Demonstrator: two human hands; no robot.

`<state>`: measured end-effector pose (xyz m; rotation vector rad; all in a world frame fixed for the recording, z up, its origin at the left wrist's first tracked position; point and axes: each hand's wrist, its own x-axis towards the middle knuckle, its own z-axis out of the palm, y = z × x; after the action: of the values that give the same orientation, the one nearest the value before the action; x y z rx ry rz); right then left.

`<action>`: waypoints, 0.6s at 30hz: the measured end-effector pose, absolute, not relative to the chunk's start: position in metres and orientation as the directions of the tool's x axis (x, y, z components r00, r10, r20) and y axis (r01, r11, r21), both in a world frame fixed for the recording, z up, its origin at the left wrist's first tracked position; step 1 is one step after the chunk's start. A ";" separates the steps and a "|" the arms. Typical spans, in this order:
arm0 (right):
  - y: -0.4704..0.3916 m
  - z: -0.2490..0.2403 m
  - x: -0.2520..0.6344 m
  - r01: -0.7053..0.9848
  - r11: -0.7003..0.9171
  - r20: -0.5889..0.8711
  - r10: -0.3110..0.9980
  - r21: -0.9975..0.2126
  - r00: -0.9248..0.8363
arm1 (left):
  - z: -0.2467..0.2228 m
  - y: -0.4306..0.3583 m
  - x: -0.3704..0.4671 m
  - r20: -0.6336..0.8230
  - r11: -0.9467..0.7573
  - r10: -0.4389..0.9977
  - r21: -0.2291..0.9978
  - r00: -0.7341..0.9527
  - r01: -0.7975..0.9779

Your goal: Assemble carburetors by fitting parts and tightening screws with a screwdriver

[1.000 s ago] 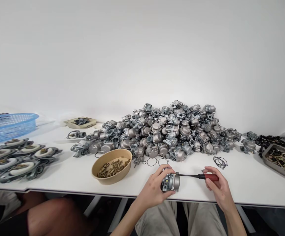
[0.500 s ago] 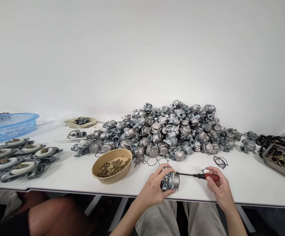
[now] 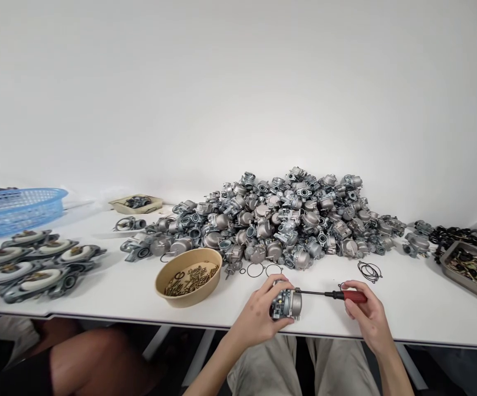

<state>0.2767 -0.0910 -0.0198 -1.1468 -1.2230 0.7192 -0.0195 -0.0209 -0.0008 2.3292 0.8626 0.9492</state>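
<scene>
My left hand (image 3: pixel 259 311) is closed around a grey metal carburetor (image 3: pixel 291 304), held on its side at the table's front edge with its rounded bowl facing right. In my right hand (image 3: pixel 368 313) is a screwdriver (image 3: pixel 354 297) with a red and black handle, gripped between thumb and fingers. Its thin dark shaft lies level and points left, the tip meeting the upper edge of the carburetor by my left fingertips. The exact contact of the tip is too small to make out. Thin black rubber rings (image 3: pixel 369 271) lie just beyond my right hand.
A large heap of carburetors (image 3: pixel 279 220) stands behind my hands. To the left are a tan bowl (image 3: pixel 189 301) holding brass-coloured screws, carburetor parts with white rings (image 3: pixel 40 279) and a blue basket (image 3: pixel 20 212). A metal tray (image 3: pixel 473 280) of small parts sits right. Another person's leg (image 3: pixel 94 360) shows lower left.
Both hands keep nearly the same pose, with the screwdriver still against the carburetor. The right fingers have shifted slightly on the handle. The whole view has moved a little.
</scene>
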 end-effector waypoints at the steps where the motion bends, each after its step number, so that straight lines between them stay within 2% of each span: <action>1: -0.091 -0.021 0.277 0.141 0.310 0.338 0.905 -0.940 0.258 | -0.001 -0.021 -0.019 0.443 -0.688 0.701 0.625 0.559 0.368; 18: -0.084 -0.022 0.273 0.129 0.252 0.282 0.891 -0.959 0.356 | -0.001 -0.020 -0.020 0.422 -0.674 0.709 0.640 0.565 0.368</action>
<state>0.2734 -0.0842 -0.0221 -1.2175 -1.0991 0.6937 -0.0201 -0.0202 -0.0006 2.3114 0.8645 0.9317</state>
